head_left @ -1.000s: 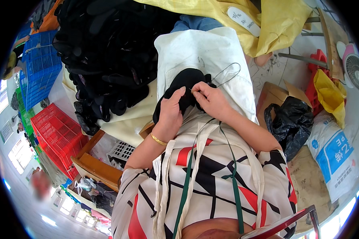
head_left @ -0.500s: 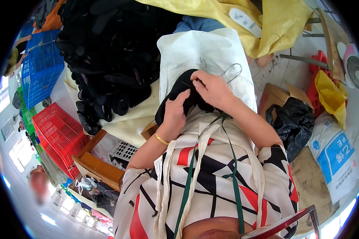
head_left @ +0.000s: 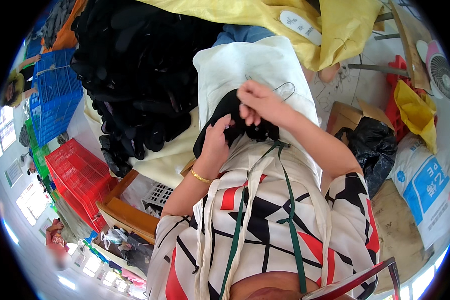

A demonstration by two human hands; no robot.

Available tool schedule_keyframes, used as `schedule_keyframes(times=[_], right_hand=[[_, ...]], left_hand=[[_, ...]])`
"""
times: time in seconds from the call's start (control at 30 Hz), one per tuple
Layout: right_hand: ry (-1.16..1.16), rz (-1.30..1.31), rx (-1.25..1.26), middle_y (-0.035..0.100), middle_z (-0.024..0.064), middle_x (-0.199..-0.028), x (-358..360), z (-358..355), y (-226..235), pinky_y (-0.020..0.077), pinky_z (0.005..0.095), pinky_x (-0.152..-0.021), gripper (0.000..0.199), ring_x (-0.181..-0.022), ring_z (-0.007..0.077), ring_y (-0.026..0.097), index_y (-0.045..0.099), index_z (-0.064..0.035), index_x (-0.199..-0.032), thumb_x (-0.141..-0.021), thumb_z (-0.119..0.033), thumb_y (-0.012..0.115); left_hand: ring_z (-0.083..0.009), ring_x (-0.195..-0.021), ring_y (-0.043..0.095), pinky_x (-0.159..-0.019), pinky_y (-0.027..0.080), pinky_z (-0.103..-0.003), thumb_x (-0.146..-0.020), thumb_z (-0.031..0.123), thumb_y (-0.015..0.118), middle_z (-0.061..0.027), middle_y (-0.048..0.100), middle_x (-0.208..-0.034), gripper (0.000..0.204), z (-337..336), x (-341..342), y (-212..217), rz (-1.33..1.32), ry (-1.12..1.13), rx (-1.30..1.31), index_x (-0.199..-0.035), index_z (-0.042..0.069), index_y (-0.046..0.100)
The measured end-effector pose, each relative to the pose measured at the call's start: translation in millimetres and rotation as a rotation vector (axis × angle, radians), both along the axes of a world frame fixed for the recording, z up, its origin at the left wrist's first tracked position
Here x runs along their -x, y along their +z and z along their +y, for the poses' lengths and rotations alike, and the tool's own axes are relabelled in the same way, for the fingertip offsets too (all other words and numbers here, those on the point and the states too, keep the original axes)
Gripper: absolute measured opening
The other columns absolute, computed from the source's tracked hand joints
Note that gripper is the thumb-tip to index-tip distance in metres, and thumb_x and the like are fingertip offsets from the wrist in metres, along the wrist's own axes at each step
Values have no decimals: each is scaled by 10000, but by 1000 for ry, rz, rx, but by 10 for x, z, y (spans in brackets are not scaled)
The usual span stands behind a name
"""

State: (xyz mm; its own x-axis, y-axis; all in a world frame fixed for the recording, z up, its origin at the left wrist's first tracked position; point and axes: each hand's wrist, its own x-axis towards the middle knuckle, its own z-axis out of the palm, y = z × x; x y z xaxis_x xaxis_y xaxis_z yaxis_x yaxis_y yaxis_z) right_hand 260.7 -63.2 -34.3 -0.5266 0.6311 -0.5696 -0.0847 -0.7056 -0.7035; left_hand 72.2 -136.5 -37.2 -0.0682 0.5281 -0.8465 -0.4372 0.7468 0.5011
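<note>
A black fabric piece (head_left: 224, 112) lies on the white cloth (head_left: 245, 67) spread over my lap. My left hand (head_left: 217, 142), with a gold bangle at the wrist, grips the black piece from below. My right hand (head_left: 257, 102) is raised just above it with fingertips pinched together; a thin dark thread (head_left: 284, 89) loops out beside it. What the fingertips pinch is too small to see.
A big heap of black pieces (head_left: 135, 75) lies to the left on a pale sheet. Blue crates (head_left: 52, 95) and red crates (head_left: 77, 172) stand further left. A yellow cloth (head_left: 330, 30), black bag (head_left: 370, 145), white sack (head_left: 427, 185) and fan (head_left: 442, 72) are to the right.
My right hand has lifted up and away from the black piece, drawing the thread with it. My left hand has stayed on the fabric.
</note>
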Motion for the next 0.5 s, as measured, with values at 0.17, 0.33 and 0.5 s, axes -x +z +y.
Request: schedule_keyframes(times=[0.17,0.33,0.5], right_hand=[[-920,53,-128,493,23,-686,-1378,320,185,494,319,-633,74,-575,149,495,520,-38,-908,-878,24,491],[-1641,36,-497,500,68,-679,-3490,91,93,453,585,-1068,172,-619,198,531,464,-1,-849,-1009,-56,494],[-1632,-774,-873,563,40,-657,-3509,-439,93,490,300,-761,192,-608,107,494,532,-37,-804,-978,-114,554]], left_hand=[[-125,-846,531,-791,417,-289,-900,312,674,-13,617,-867,272,147,146,25,124,-322,-174,-878,41,659],[-97,-767,551,-721,446,-270,-922,330,633,-6,646,-829,353,635,88,183,242,-755,-346,-921,-19,677],[-303,-799,668,-748,516,-380,-919,387,641,-183,700,-842,460,800,-348,255,468,-1284,-684,-1052,-51,678]])
